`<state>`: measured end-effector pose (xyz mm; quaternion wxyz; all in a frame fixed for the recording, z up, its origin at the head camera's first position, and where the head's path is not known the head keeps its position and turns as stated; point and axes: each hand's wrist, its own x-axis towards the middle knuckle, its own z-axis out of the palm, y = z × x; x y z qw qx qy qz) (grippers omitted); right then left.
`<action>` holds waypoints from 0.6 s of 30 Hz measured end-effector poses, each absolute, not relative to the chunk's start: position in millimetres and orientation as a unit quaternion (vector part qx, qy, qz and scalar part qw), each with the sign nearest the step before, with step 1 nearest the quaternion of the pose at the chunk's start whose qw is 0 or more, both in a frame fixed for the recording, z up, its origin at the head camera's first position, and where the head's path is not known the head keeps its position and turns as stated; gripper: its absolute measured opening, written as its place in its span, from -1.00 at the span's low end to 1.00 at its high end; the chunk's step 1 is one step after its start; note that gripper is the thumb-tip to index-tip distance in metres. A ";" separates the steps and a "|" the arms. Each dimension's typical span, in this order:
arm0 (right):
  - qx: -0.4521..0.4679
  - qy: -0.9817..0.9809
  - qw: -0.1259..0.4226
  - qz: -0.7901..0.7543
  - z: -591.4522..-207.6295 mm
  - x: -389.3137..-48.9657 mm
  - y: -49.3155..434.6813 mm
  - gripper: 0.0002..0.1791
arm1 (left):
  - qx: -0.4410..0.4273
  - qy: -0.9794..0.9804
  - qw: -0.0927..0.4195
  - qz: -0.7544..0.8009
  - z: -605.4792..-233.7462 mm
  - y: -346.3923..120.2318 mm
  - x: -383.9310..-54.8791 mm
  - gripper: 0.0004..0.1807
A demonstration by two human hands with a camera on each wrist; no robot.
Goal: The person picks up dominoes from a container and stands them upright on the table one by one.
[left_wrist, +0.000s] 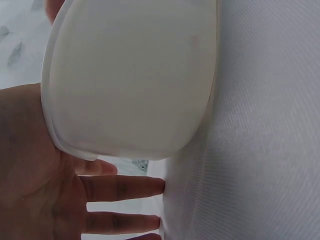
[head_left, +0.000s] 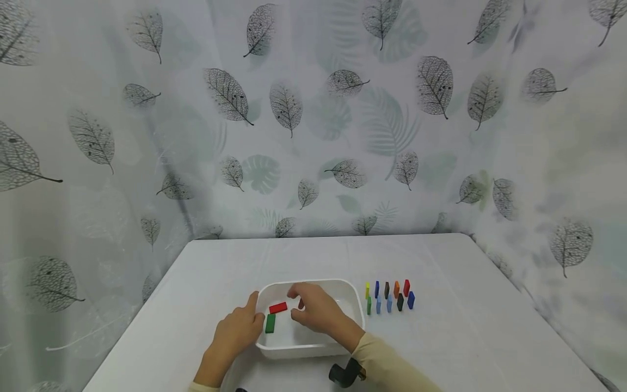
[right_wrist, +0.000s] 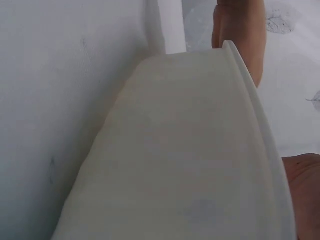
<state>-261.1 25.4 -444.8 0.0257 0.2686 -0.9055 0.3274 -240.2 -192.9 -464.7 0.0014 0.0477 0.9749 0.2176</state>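
A white rectangular tray (head_left: pixel 294 353) sits on the table. Inside it, near the left end, lie a red block (head_left: pixel 278 307) and a green block (head_left: pixel 270 323). My left hand (head_left: pixel 238 328) rests against the tray's left end; in the left wrist view its straight fingers (left_wrist: pixel 122 188) reach down to the tablecloth beside the tray wall (left_wrist: pixel 130 80). Over the tray's middle hovers my right hand (head_left: pixel 317 307), its fingers bent and thumb apart from them, with no block visible between. The tray's outer wall (right_wrist: pixel 180 145) hides most of that hand in the right wrist view.
Right of the tray, several small coloured blocks stand upright in two rows, among them a yellow block (head_left: pixel 367 290), a red block (head_left: pixel 406 287) and a blue block (head_left: pixel 411 300). A black device (head_left: pixel 344 373) is at my right wrist. Leaf-patterned curtain (head_left: pixel 313 136) surrounds the white table (head_left: pixel 490 337).
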 end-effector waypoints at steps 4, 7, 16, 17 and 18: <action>0.279 -0.906 0.024 0.318 -448.1 -262.7 13.8 -0.68 | 0.052 0.975 -0.002 0.216 -464.0 -192.6 -239.3 -0.36; 0.279 -0.907 0.018 0.316 -449.9 -263.7 5.6 -0.67 | 0.055 0.975 -0.004 0.216 -464.1 -193.1 -238.4 -0.36; 0.302 -0.917 0.017 0.260 -458.0 -268.0 -6.7 -0.66 | 0.065 0.975 -0.026 0.211 -464.4 -193.1 -238.9 -0.38; 0.310 -0.916 0.016 0.253 -459.5 -269.1 -7.3 -0.67 | 0.065 0.975 -0.028 0.209 -464.4 -193.4 -238.9 -0.39; 0.319 -0.915 0.014 0.246 -460.9 -270.1 -7.8 -0.67 | 0.065 0.976 -0.030 0.207 -464.5 -193.8 -239.1 -0.39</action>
